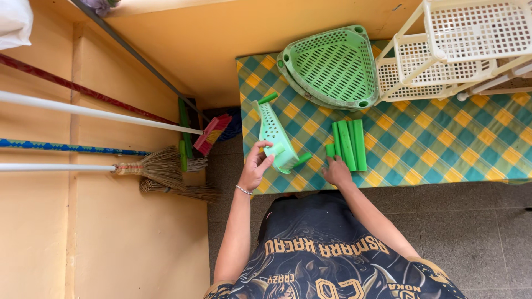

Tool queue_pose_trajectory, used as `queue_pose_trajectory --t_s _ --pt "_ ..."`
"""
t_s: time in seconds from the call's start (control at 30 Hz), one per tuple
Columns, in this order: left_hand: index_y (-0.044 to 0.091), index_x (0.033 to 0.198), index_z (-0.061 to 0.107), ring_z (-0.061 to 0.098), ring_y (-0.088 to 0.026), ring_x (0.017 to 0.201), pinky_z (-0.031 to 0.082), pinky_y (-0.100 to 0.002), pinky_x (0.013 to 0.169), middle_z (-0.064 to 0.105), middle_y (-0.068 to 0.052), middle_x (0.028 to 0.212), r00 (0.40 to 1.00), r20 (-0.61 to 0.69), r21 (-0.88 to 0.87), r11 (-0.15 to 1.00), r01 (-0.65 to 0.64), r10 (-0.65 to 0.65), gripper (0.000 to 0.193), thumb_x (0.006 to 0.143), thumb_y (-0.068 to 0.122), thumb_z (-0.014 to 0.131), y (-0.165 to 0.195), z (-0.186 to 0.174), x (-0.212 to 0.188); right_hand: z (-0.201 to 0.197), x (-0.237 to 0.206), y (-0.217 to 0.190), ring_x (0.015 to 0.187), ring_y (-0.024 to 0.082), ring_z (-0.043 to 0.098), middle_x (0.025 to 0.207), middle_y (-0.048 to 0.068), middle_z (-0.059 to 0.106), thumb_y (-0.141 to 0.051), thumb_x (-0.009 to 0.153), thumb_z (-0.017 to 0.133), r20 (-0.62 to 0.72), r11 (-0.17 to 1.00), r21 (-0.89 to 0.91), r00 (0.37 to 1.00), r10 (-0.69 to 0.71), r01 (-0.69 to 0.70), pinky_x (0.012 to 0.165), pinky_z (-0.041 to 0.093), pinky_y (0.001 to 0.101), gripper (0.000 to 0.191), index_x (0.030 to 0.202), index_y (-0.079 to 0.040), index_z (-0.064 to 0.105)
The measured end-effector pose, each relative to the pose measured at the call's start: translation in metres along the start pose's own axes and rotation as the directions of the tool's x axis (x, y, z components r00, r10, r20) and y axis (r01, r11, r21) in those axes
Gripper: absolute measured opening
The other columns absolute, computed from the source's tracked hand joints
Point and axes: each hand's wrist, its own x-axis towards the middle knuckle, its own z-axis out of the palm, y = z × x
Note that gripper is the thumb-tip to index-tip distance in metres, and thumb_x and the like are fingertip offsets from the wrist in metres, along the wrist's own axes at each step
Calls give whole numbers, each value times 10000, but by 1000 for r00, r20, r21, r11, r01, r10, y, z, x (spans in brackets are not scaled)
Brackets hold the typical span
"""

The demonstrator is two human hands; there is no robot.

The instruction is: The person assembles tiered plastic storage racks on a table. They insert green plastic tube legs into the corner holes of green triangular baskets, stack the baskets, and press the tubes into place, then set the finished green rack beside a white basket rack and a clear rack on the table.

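My left hand (254,166) grips a light green perforated plastic shelf tray (275,134), held on edge over the near left corner of the table, with green tubes sticking out of its top and bottom corners. My right hand (337,171) rests on the near ends of several loose green plastic tubes (348,144) lying side by side on the checked tablecloth (432,138). Whether its fingers pinch a tube is hidden. Two more green perforated trays (331,67) lie stacked at the far side of the table.
A cream plastic tiered rack (449,50) lies on the table's right part. Against the orange wall at left lean several brooms (166,166) with long handles, one with a pink brush head (211,133). Grey floor (476,232) lies on my right.
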Motion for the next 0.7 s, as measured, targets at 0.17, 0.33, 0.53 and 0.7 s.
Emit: queue_pose_trajectory --t_s 0.17,0.33,0.53,0.7 --pt "175 1575 209 669 -207 1097 521 -345 954 699 -193 1184 998 32 73 996 56 -59 755 982 134 674 1 5 -4 2 3 -7 1095 478 647 1374 274 499 -293 923 662 77 990 -85 990 121 -114 907 549 562 637 1491 -88 459" --pt "168 1628 -6 680 -255 1117 522 -380 972 698 -266 1203 993 26 69 992 110 -112 990 943 143 707 -3 10 -12 11 17 -1 988 494 676 1347 307 517 -302 898 688 17 987 -110 993 115 -113 841 569 558 735 1487 19 386" --pt "81 1662 65 664 -250 1180 482 -368 1029 688 -262 1251 996 1 -31 995 92 -92 996 927 116 736 -12 9 -20 16 24 0 976 488 696 1136 308 669 -323 925 696 27 988 -150 998 54 -49 851 578 544 720 1442 73 389" --pt "72 1669 122 638 -246 1234 468 -371 1067 671 -233 1304 997 -2 -89 993 80 -80 956 931 109 728 -16 4 -23 12 23 -6 1006 487 676 1192 274 640 -313 922 707 78 984 -143 990 115 -103 835 567 559 537 1305 -53 434"
